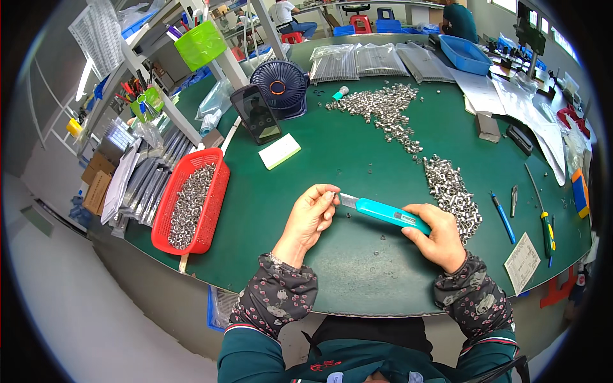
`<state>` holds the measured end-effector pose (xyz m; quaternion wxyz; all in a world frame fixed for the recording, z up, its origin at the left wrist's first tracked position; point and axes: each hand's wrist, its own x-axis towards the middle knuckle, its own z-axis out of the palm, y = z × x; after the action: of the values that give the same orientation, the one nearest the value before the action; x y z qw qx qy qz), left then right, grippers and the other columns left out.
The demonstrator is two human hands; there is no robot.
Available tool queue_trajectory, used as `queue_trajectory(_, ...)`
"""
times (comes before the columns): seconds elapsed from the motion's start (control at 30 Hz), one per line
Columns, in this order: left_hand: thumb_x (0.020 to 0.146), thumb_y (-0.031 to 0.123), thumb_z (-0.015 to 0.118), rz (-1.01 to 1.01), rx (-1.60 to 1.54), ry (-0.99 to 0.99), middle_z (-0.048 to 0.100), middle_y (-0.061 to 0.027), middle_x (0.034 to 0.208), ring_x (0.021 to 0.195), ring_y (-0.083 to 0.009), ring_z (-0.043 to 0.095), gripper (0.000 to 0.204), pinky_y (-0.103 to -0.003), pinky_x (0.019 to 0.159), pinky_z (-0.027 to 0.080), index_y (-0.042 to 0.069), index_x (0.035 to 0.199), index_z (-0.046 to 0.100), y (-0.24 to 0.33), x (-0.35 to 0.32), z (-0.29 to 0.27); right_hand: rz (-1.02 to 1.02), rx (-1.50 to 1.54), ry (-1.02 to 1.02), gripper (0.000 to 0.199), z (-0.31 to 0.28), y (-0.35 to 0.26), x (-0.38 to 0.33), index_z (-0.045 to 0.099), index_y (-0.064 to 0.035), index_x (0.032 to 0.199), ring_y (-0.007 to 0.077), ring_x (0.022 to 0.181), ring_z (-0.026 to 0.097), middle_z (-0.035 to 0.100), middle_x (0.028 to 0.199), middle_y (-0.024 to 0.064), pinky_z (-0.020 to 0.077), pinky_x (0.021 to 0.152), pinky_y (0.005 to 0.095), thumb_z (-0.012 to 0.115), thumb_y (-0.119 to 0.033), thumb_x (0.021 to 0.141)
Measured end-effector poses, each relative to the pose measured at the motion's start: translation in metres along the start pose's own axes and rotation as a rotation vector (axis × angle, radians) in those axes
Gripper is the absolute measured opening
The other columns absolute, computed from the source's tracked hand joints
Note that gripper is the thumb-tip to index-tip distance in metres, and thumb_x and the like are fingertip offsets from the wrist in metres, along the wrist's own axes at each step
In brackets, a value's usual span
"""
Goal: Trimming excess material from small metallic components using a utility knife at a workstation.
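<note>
My right hand [439, 236] grips the handle of a teal utility knife [386, 212] held level over the green table [306, 191]. Its metal blade points left to my left hand [313, 214], whose fingertips pinch something small at the blade tip; the piece itself is too small to make out. Just right of my right hand lies a heap of small metal parts [452, 191]. A larger scatter of the same metal parts [383, 108] spreads across the far middle of the table.
A red basket [217, 198] of metal parts sits at the left edge. Behind it stand a phone [257, 115] on a stand, a small fan [279, 86] and a white pad [279, 151]. Bagged parts [364, 60] and a blue tray [466, 54] lie far back. Pens and screwdrivers [546, 223] lie right.
</note>
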<state>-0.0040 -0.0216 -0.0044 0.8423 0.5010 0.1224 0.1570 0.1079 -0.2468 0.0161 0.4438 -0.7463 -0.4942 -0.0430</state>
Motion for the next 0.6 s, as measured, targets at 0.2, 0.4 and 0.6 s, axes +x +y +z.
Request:
queue_trajectory(0.2, 0.084, 0.015, 0.052, 0.001, -0.014, 0.013, 0.049, 0.0, 0.07, 0.049, -0.0022, 0.041, 0.013, -0.013, 0.034, 0.027, 0.003, 0.09, 0.055, 0.002, -0.003, 0.003, -0.007, 0.047, -0.043, 0.027, -0.002, -0.002, 0.0, 0.057, -0.0047, 0.093, 0.0278, 0.064, 0.055, 0.055, 0.072, 0.0116, 0.0442, 0.057, 0.0335, 0.063, -0.018, 0.069)
queue_trajectory(0.4, 0.084, 0.018, 0.054, -0.005, 0.162, 0.036, 0.046, 0.0023, 0.061, 0.045, -0.0012, 0.037, 0.014, -0.013, 0.034, 0.025, 0.004, 0.084, 0.055, 0.001, -0.004, 0.005, 0.0, 0.058, -0.092, 0.027, -0.002, 0.002, -0.001, 0.058, -0.0057, 0.092, 0.0271, 0.062, 0.055, 0.055, 0.071, 0.0109, 0.0437, 0.054, 0.0332, 0.063, -0.019, 0.069)
queue_trajectory(0.6, 0.085, 0.022, 0.052, -0.011, 0.288, 0.024, 0.041, 0.0037, 0.057, 0.041, -0.0008, 0.03, 0.019, -0.015, 0.035, 0.02, 0.005, 0.076, 0.053, -0.001, -0.003, 0.005, -0.115, -0.162, -0.029, 0.032, -0.007, -0.009, 0.0, 0.058, -0.0042, 0.093, 0.0239, 0.055, 0.049, 0.047, 0.063, 0.0085, 0.0383, 0.049, 0.033, 0.066, -0.015, 0.063)
